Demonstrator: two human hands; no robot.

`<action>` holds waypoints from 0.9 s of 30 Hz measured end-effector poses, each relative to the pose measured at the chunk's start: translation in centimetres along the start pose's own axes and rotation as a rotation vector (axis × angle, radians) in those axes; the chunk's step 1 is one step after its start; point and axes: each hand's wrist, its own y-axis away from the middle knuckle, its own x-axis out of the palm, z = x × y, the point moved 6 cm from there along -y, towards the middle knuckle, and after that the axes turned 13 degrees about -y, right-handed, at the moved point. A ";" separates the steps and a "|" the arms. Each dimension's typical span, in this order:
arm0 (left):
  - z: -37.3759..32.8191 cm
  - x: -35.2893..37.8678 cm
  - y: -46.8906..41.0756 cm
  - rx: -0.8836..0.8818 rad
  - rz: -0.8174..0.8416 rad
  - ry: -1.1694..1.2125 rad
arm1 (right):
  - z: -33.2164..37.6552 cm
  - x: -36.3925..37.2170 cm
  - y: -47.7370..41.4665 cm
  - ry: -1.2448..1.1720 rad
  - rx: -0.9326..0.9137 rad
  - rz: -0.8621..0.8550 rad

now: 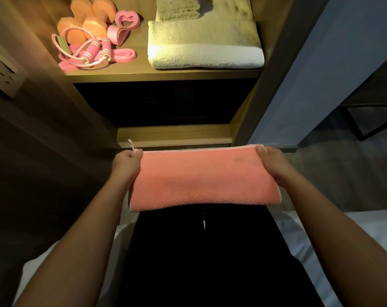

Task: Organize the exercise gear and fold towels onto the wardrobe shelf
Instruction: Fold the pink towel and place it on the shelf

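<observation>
While stretched level above a dark lap (199, 251) and white bedding (316, 235), facing an open wooden wardrobe (270, 69) in a dim room. Up and left of the left grip, a wall socket (2, 72). Above the grips, on the lit wardrobe shelf (166, 75): orange dumbbells (81, 25), pink jump rope (89, 52), pink resistance bands (126, 18), then a folded white towel (203, 47). Right of the right grip, a blue-grey panel (321, 74) and grey floor (332, 173). Rope tag (61, 42) unreadable. Between the grips, a folded pink towel (201, 180), long axis left to right. Left hand (126, 162) curled round its left end; right hand (270, 162) pinching its right end, thumb on top.
</observation>
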 end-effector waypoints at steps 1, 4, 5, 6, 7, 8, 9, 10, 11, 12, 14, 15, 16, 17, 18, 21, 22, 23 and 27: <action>0.6 0.6 -0.2 -0.098 0.061 0.050 | -0.6 0.5 -0.1 -0.028 0.075 0.025; 1.8 2.4 0.6 -0.330 0.345 0.296 | -2.8 1.5 0.5 -0.258 0.385 0.060; 2.1 2.7 0.8 -0.354 0.436 0.330 | -3.4 1.5 1.0 -0.338 0.485 0.086; 2.6 2.7 0.9 -0.356 0.501 0.319 | -3.9 1.2 1.4 -0.377 0.547 0.126; 3.2 2.7 1.0 -0.346 0.542 0.281 | -4.2 1.0 1.9 -0.390 0.589 0.175; 3.7 2.6 1.1 -0.337 0.550 0.232 | -4.6 0.8 2.2 -0.380 0.622 0.212; 4.1 2.6 1.2 -0.325 0.523 0.167 | -4.9 0.9 2.6 -0.352 0.634 0.226; 4.2 2.6 1.4 -0.286 0.460 0.086 | -4.9 1.1 2.7 -0.286 0.598 0.203; 3.8 2.6 1.6 -0.208 0.370 -0.006 | -4.6 1.3 2.6 -0.193 0.509 0.141; 3.2 2.3 1.7 -0.104 0.259 -0.102 | -3.8 1.4 2.5 -0.066 0.370 0.060; 1.7 1.3 1.8 0.098 0.047 -0.227 | -1.8 1.4 2.3 0.149 0.097 -0.052; 1.2 0.7 1.8 0.152 -0.012 -0.248 | -1.0 1.2 2.3 0.200 0.039 -0.082; 0.8 0.3 1.8 0.176 -0.030 -0.249 | -0.7 0.8 2.2 0.232 0.030 -0.103; 0.6 0.2 1.7 0.181 -0.024 -0.240 | -0.6 0.5 2.0 0.258 0.038 -0.117; 0.5 0.1 1.5 0.183 -0.019 -0.241 | -0.5 0.4 1.9 0.275 0.041 -0.120; 0.6 0.0 0.5 0.159 -0.020 -0.239 | -0.5 0.5 1.6 0.281 0.053 -0.103; 1.1 0.3 0.3 0.136 0.013 -0.235 | -0.8 0.5 1.7 0.264 0.084 -0.093; 1.8 0.8 0.1 0.111 0.053 -0.233 | -1.3 0.5 1.9 0.239 0.119 -0.079; 5.0 2.4 0.6 -0.022 0.154 -0.181 | -3.9 0.8 3.6 0.037 0.322 -0.020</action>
